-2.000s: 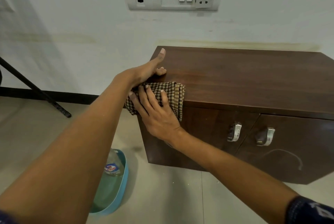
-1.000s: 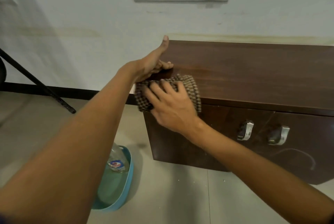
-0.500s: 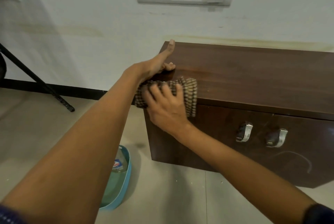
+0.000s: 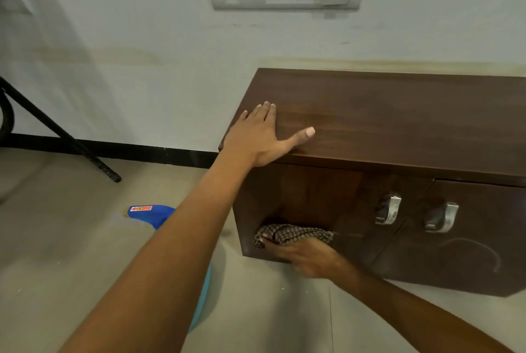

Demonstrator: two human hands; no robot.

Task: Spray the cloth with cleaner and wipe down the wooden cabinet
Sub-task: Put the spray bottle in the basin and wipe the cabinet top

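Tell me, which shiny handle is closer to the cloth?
The left handle: it sits between the checked cloth and the right handle, which is farther away.

Right hand (image 4: 310,260) blurred, fingers covering lower part of cloth (image 4: 293,234). Left forearm (image 4: 170,253) hides most of blue item (image 4: 148,214) beside it; label unreadable. Cabinet (image 4: 398,113) cut off beyond right hand.

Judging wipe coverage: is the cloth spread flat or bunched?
Bunched. The cloth shows crumpled folds where the right hand presses it low on the cabinet front.
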